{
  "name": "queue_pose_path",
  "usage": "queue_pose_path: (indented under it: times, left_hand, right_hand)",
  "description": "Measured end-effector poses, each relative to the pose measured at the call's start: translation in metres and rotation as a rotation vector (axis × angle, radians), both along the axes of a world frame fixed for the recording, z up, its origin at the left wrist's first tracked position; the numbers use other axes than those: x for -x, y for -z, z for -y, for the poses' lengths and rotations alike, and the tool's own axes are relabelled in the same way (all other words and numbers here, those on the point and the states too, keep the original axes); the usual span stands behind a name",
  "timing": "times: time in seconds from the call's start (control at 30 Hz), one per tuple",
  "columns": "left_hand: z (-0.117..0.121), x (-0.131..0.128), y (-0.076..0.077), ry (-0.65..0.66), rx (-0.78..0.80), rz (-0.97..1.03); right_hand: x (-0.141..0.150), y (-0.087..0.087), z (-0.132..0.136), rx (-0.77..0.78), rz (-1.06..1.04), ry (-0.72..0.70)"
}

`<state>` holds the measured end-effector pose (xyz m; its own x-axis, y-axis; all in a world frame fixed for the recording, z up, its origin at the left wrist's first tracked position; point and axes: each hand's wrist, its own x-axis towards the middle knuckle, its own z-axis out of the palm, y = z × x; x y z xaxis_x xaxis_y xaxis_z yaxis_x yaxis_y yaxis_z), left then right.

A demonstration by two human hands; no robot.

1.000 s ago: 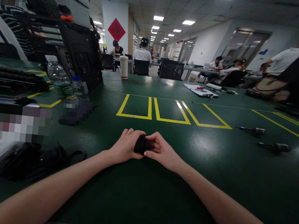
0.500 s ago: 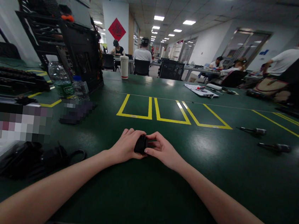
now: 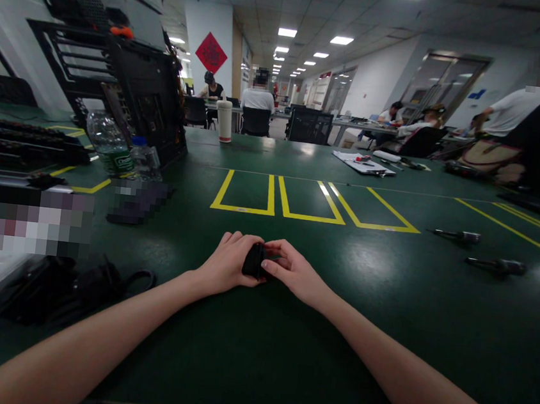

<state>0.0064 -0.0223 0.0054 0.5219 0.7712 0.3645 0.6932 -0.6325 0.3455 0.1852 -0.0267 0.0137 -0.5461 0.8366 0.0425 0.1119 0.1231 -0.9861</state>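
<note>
A small black object [image 3: 253, 261], dark and blocky, is held low over the green table [image 3: 254, 348] in front of me; its exact kind cannot be made out. My left hand [image 3: 231, 259] is closed around its left side, thumb nearest me and fingers over the top. From the right, my right hand [image 3: 292, 270] pinches the object's right edge with thumb and fingertips. The fingers hide much of its outline.
Yellow tape outlines [image 3: 309, 218] mark the table beyond my hands. Two screwdrivers [image 3: 497, 266] lie at right. A clipboard [image 3: 363, 163] and a white cup [image 3: 224, 121] stand farther back. At left are bottles [image 3: 110, 140], black cables [image 3: 97, 280] and a computer frame [image 3: 147, 105].
My right thumb and fingers have shifted slightly along the right edge of the black object. My left hand stays in place. At the upper left, a dark shape has moved behind the rack.
</note>
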Motion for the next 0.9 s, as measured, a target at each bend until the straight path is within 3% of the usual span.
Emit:
queue_pose_path:
  times: [0.2, 0.6, 0.9]
  left_hand:
    - [0.0018, 0.0012, -0.0024, 0.011, 0.006, -0.016]
    - [0.0011, 0.0011, -0.002, 0.023, 0.005, -0.014]
    - [0.0024, 0.0016, -0.0055, 0.02, 0.009, -0.042]
  right_hand:
    - [-0.0024, -0.0021, 0.0034, 0.01, -0.049, -0.077]
    - [0.0002, -0.0005, 0.0008, -0.017, 0.007, -0.002]
    - [-0.0014, -0.0019, 0.0043, 0.029, -0.081, -0.083]
